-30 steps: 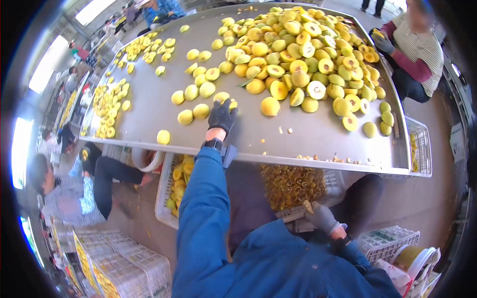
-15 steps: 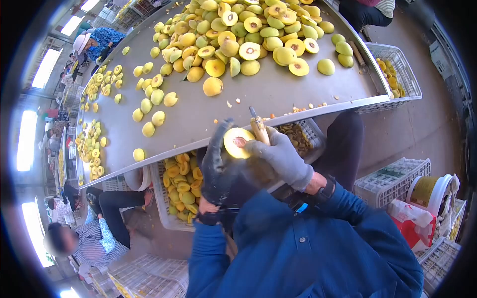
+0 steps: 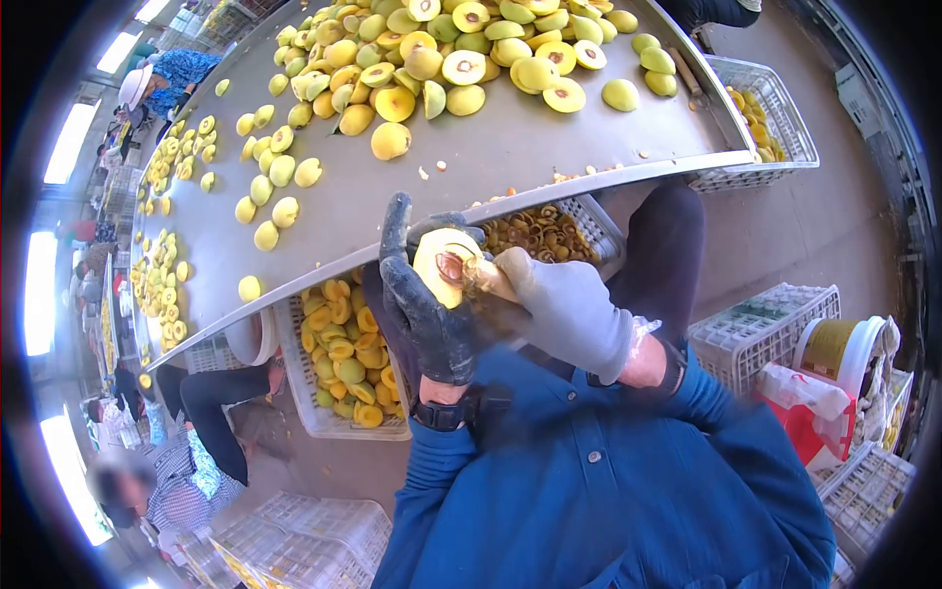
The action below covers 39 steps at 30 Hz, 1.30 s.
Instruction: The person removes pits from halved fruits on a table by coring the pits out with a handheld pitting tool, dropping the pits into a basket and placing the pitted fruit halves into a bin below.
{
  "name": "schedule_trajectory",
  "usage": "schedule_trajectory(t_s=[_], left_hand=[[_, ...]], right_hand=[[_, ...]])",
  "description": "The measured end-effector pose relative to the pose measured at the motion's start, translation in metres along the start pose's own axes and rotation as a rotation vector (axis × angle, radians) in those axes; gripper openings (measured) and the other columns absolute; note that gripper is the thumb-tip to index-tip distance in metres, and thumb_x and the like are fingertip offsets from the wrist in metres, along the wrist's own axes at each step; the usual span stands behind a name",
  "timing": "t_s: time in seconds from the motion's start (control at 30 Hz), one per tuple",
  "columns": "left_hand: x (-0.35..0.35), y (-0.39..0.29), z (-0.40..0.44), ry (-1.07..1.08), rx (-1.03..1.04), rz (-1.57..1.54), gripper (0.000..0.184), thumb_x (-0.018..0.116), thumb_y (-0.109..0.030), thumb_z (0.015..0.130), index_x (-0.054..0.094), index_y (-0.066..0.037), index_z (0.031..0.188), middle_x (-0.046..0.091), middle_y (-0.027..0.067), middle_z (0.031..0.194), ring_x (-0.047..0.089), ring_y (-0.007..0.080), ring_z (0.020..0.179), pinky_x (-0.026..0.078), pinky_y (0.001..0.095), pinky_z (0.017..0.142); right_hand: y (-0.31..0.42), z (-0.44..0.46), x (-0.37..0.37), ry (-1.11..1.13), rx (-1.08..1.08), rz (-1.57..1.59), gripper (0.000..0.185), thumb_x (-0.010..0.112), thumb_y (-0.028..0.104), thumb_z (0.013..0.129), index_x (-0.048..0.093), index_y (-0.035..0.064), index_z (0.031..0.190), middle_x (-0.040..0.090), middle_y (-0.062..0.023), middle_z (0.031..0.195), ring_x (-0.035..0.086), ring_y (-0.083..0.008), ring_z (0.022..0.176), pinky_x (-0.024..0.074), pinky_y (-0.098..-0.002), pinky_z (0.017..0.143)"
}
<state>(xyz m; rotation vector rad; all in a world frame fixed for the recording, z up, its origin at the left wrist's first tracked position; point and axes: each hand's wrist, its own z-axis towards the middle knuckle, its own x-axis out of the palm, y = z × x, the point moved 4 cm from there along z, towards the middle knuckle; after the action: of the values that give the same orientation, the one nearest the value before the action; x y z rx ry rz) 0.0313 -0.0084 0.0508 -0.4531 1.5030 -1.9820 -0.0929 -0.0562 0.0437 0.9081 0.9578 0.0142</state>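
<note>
My left hand (image 3: 420, 312), in a dark glove, cups a yellow peach half (image 3: 432, 257) with its cut face and brown pit turned to the right. One finger of that hand sticks up. In my right hand (image 3: 569, 309), gloved in grey, is a wooden-handled pitting tool (image 3: 498, 283). Its tip meets the peach half at the pit; how deep it goes is hidden. Both hands are just in front of the metal table's near edge, above my lap. Beneath them a crate (image 3: 597, 228) holds brown pits and scraps.
On the sloping metal table (image 3: 510, 147) lies a heap of peach halves (image 3: 422, 64), with more at its left end. Another wooden-handled tool (image 3: 690, 80) rests near the right rim. Crates of peach halves (image 3: 348, 368) stand below left and at right. Other people sit at left.
The pitting tool has turned from pointing upward to pointing left, its tip now at the pit. Both hands have come a little lower and left, and the view has shifted.
</note>
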Motion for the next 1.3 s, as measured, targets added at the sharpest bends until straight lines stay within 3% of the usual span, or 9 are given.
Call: schedule_trajectory(t_s=[0.53, 0.63, 0.77, 0.9, 1.0, 1.03, 1.13, 1.23, 1.3], left_hand=[[-0.005, -0.001, -0.004, 0.047, 0.088, 0.074, 0.054, 0.032, -0.037, 0.104, 0.043, 0.004, 0.136, 0.067, 0.0129, 0.094, 0.063, 0.0191, 0.087, 0.050, 0.0325, 0.082], [-0.005, -0.010, 0.003, 0.172, 0.025, 0.083, 0.056, 0.034, -0.042, 0.103, 0.042, 0.002, 0.137, 0.065, 0.0146, 0.102, 0.064, 0.0234, 0.090, 0.054, 0.0358, 0.081], [0.004, -0.004, 0.005, 0.163, -0.032, 0.054, 0.056, 0.036, -0.042, 0.102, 0.041, 0.001, 0.137, 0.062, 0.0155, 0.108, 0.065, 0.0255, 0.091, 0.058, 0.0383, 0.075], [-0.002, 0.013, -0.013, 0.037, -0.192, -0.410, 0.050, 0.046, -0.034, 0.099, 0.044, 0.001, 0.134, 0.064, 0.0160, 0.103, 0.066, 0.0236, 0.085, 0.059, 0.0360, 0.070], [-0.005, 0.005, -0.014, 0.050, -0.167, -0.294, 0.058, 0.040, -0.047, 0.100, 0.049, 0.005, 0.125, 0.066, 0.0155, 0.091, 0.066, 0.0222, 0.076, 0.058, 0.0341, 0.068], [-0.004, 0.002, -0.013, 0.061, -0.132, -0.232, 0.060, 0.039, -0.049, 0.100, 0.050, 0.005, 0.123, 0.066, 0.0157, 0.089, 0.066, 0.0220, 0.075, 0.057, 0.0338, 0.068], [-0.004, 0.001, -0.009, 0.081, 0.015, 0.002, 0.063, 0.037, -0.051, 0.100, 0.052, 0.007, 0.120, 0.067, 0.0170, 0.086, 0.066, 0.0217, 0.071, 0.057, 0.0336, 0.067], [-0.003, -0.005, -0.003, 0.196, 0.084, -0.108, 0.063, 0.037, -0.051, 0.100, 0.057, 0.007, 0.113, 0.067, 0.0166, 0.083, 0.066, 0.0233, 0.070, 0.056, 0.0351, 0.068], [-0.005, -0.004, -0.002, 0.247, 0.046, -0.152, 0.062, 0.037, -0.050, 0.100, 0.060, 0.007, 0.110, 0.068, 0.0161, 0.082, 0.066, 0.0239, 0.071, 0.056, 0.0355, 0.068]], right_hand=[[-0.005, -0.011, 0.002, 0.215, 0.060, 0.079, 0.022, 0.066, 0.018, 0.084, 0.050, 0.0036, 0.088, 0.059, -0.0175, 0.063, 0.062, -0.0373, 0.060, 0.0479, -0.0457, 0.052], [-0.004, -0.013, 0.000, 0.177, -0.014, 0.289, 0.021, 0.065, 0.019, 0.086, 0.053, 0.0020, 0.092, 0.059, -0.0110, 0.060, 0.062, -0.0280, 0.054, 0.0463, -0.0406, 0.050], [-0.002, -0.021, 0.008, 0.533, 0.634, 1.064, 0.024, 0.062, 0.021, 0.088, 0.061, -0.0008, 0.099, 0.054, 0.0035, 0.063, 0.051, -0.0051, 0.057, 0.0413, -0.0273, 0.050], [-0.005, -0.020, 0.031, 0.213, 0.246, 0.842, 0.024, 0.063, 0.019, 0.087, 0.060, -0.0028, 0.098, 0.061, -0.0092, 0.069, 0.058, -0.0146, 0.062, 0.0476, -0.0319, 0.059], [-0.002, -0.025, 0.013, 0.483, 0.280, 0.503, 0.024, 0.060, 0.017, 0.090, 0.059, 0.0018, 0.110, 0.060, 0.0013, 0.077, 0.054, -0.0054, 0.074, 0.0460, -0.0264, 0.064], [0.002, -0.029, 0.018, 0.429, 0.337, 0.836, 0.025, 0.062, 0.018, 0.085, 0.060, -0.0028, 0.099, 0.064, -0.0177, 0.075, 0.064, -0.0228, 0.069, 0.0494, -0.0345, 0.065], [0.004, -0.029, 0.015, 0.397, 0.296, 0.862, 0.025, 0.063, 0.018, 0.084, 0.061, -0.0027, 0.098, 0.065, -0.0209, 0.078, 0.066, -0.0277, 0.072, 0.0496, -0.0364, 0.066], [0.001, -0.022, 0.002, 0.424, 0.152, 0.251, 0.026, 0.063, 0.019, 0.084, 0.061, -0.0028, 0.098, 0.065, -0.0227, 0.079, 0.066, -0.0333, 0.073, 0.0497, -0.0384, 0.066], [0.000, -0.027, 0.008, 0.395, 0.157, 0.558, 0.026, 0.063, 0.020, 0.084, 0.061, -0.0023, 0.098, 0.064, -0.0222, 0.077, 0.066, -0.0351, 0.073, 0.0497, -0.0394, 0.066]])
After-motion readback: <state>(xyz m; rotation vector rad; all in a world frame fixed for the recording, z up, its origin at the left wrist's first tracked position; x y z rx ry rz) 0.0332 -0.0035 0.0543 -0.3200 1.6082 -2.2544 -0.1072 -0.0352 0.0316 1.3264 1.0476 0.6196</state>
